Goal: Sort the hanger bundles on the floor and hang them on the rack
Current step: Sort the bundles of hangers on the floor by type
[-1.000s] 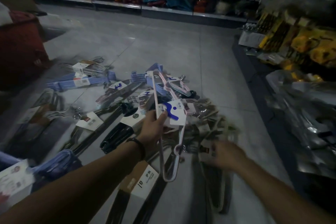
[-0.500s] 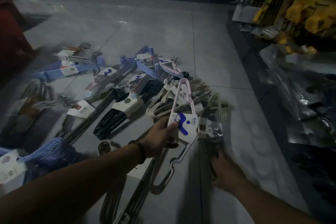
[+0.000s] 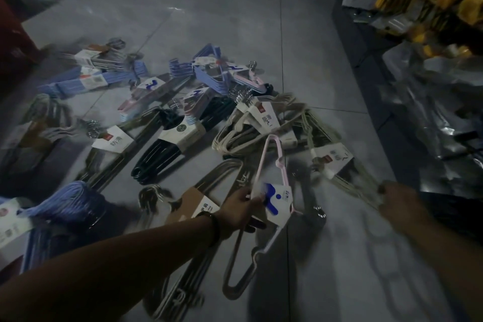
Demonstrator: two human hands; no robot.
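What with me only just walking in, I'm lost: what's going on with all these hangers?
A person is sorting hanger bundles heaped on the tiled floor. The left hand holds a pink bundle by its label. The right hand grips the end of a pale bundle beside it, though blur hides the fingers. A black bundle and a blue bundle lie further out.

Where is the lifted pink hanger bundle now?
Head view, lower centre: the left hand holds the pink hanger bundle by its label, between the brown-carded bundle on its left and the pale bundle the right hand grips.
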